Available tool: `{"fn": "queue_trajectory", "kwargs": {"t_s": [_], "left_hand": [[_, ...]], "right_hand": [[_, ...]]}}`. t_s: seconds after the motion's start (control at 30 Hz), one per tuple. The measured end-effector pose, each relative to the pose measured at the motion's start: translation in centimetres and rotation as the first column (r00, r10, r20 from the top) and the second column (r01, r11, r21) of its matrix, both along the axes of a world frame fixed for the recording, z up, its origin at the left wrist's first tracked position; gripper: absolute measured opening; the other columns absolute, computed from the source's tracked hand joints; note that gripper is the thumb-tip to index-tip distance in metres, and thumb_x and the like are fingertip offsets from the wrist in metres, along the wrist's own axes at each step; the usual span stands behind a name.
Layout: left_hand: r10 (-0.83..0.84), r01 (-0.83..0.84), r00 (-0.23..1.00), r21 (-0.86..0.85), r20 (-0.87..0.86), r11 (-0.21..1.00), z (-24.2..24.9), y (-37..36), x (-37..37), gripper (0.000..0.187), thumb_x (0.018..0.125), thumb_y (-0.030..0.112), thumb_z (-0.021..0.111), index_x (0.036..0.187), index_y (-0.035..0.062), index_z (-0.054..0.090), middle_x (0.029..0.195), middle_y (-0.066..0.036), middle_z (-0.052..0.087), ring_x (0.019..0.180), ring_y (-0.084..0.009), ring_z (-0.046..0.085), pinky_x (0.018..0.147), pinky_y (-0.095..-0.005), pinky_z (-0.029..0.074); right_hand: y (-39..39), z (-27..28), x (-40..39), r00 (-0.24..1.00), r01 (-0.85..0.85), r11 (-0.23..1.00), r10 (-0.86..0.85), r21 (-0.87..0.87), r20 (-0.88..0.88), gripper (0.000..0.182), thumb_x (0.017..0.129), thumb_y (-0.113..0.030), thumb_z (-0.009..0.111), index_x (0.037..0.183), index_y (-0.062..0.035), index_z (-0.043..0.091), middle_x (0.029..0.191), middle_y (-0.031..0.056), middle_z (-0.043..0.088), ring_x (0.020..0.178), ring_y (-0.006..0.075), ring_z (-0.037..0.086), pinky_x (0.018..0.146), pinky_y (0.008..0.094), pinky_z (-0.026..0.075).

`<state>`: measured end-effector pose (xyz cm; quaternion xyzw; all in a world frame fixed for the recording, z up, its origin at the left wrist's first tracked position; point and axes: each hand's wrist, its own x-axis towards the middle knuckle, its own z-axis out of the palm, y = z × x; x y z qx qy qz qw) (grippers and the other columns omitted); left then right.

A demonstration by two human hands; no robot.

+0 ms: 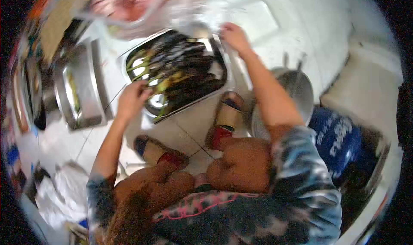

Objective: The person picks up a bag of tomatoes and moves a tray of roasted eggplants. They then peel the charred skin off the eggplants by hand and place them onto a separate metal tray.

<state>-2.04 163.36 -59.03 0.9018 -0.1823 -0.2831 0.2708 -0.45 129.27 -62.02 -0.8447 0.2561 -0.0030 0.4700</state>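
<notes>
A rectangular steel tray (223,79) lies on the white tiled floor, filled with several dark long eggplants (189,70) with green stems. My left hand (132,98) curls over the tray's near left rim. My right hand (234,36) grips the far right corner of the same tray. The picture is blurred, so the finger positions are not sharp. My knees and my two sandalled feet (226,120) are just below the tray.
A second, deeper steel tray (81,90) stands to the left. A round steel bowl (301,90) sits under my right arm, a blue printed bag (340,137) beside it. A clear plastic bag of pink meat (129,4) lies at the top. White cloth (64,189) is at lower left.
</notes>
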Motion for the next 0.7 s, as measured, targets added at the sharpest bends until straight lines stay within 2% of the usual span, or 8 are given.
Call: {"fn": "queue_trajectory", "kwargs": {"t_s": [0.03, 0.07, 0.1, 0.2, 0.37, 0.5, 0.6, 0.7], "left_hand": [[-0.118, 0.113, 0.988, 0.049, 0.104, 0.992, -0.1, -0.3, -0.4, 0.035, 0.073, 0.03, 0.052, 0.098, 0.0066, 0.051, 0.088, -0.013, 0.054, 0.083, -0.0275, 0.051, 0.071, -0.0333, 0.041], [-0.112, 0.114, 0.993, 0.144, -0.024, 0.983, 1.0, -1.2, -0.6, 0.037, 0.072, 0.031, 0.054, 0.097, 0.0042, 0.05, 0.092, -0.013, 0.053, 0.086, -0.0282, 0.05, 0.075, -0.0338, 0.039], [-0.126, 0.105, 0.984, 0.16, 0.128, 0.981, 0.2, -1.2, -1.5, 0.031, 0.071, 0.028, 0.054, 0.094, 0.0079, 0.052, 0.088, -0.012, 0.054, 0.082, -0.0262, 0.052, 0.069, -0.0339, 0.042], [-0.176, 0.152, 0.983, 0.277, 0.062, 0.949, 0.1, -1.3, -1.6, 0.028, 0.069, 0.028, 0.056, 0.089, 0.0095, 0.053, 0.081, -0.01, 0.056, 0.076, -0.0253, 0.054, 0.062, -0.035, 0.043], [-0.306, 0.29, 0.952, 0.425, -0.032, 0.858, 1.9, -2.1, -0.2, 0.019, 0.068, 0.025, 0.058, 0.079, 0.0091, 0.056, 0.071, -0.009, 0.057, 0.069, -0.0233, 0.056, 0.056, -0.0351, 0.045], [-0.332, 0.247, 0.925, 0.373, 0.184, 0.894, 2.2, -2.5, 0.1, 0.014, 0.068, 0.019, 0.053, 0.067, 0.0065, 0.058, 0.067, -0.01, 0.057, 0.065, -0.0254, 0.056, 0.055, -0.0359, 0.044], [-0.322, 0.22, 0.864, 0.284, 0.387, 0.933, 5.6, -3.4, 1.1, 0.009, 0.065, 0.014, 0.051, 0.063, 0.0082, 0.058, 0.069, -0.006, 0.053, 0.073, -0.0221, 0.051, 0.066, -0.0337, 0.039], [-0.299, 0.29, 0.727, 0.118, 0.618, 0.95, 8.5, -3.6, 2.3, 0.011, 0.062, 0.013, 0.051, 0.069, 0.0105, 0.059, 0.072, -0.004, 0.049, 0.08, -0.0187, 0.046, 0.074, -0.0326, 0.034]], "right_hand": [[-0.5, 1.8, -0.2, 0.986, -0.062, 0.991, 0.079, 0.117, -0.147, 0.024, 0.069, -0.018, 0.046, 0.08, -0.0014, 0.059, 0.065, 0.0088, 0.058, 0.061, 0.0174, 0.054, 0.061, 0.0274, 0.042], [-1.0, 3.0, 0.0, 0.936, -0.187, 0.968, 0.227, 0.166, -0.27, 0.024, 0.072, -0.022, 0.048, 0.084, -0.0035, 0.058, 0.07, 0.0056, 0.057, 0.064, 0.0137, 0.053, 0.06, 0.0251, 0.041], [-1.4, 3.6, 0.1, 0.85, -0.298, 0.93, 0.361, 0.214, -0.383, 0.025, 0.076, -0.025, 0.05, 0.089, -0.0055, 0.057, 0.076, 0.0023, 0.056, 0.068, 0.01, 0.052, 0.059, 0.0228, 0.041], [0.0, 5.2, 0.6, 0.607, -0.521, 0.79, 0.609, 0.324, -0.511, 0.022, 0.077, -0.023, 0.048, 0.083, -0.0051, 0.059, 0.075, 0.0014, 0.057, 0.068, 0.0099, 0.052, 0.062, 0.0225, 0.041], [5.3, 5.9, -0.1, 0.449, -0.832, 0.507, 0.854, 0.224, -0.263, 0.021, 0.076, -0.019, 0.049, 0.09, -0.0038, 0.056, 0.079, 0.0067, 0.057, 0.074, 0.015, 0.053, 0.069, 0.0258, 0.041], [10.2, 6.9, -0.3, 0.436, -0.896, 0.442, 0.894, 0.045, -0.105, 0.024, 0.075, -0.016, 0.051, 0.096, -0.0054, 0.053, 0.089, 0.0122, 0.055, 0.081, 0.0214, 0.052, 0.073, 0.0288, 0.04], [11.7, 6.2, 0.1, 0.358, -0.93, 0.365, 0.927, -0.048, 0.113, 0.026, 0.075, -0.016, 0.051, 0.099, -0.0055, 0.051, 0.094, 0.0131, 0.053, 0.086, 0.024, 0.051, 0.074, 0.0303, 0.039], [12.3, 8.9, 0.7, 0.325, -0.946, 0.322, 0.94, 0.046, 0.108, 0.029, 0.074, -0.018, 0.052, 0.1, -0.0052, 0.05, 0.093, 0.0138, 0.052, 0.084, 0.0249, 0.05, 0.073, 0.0309, 0.039]]}}
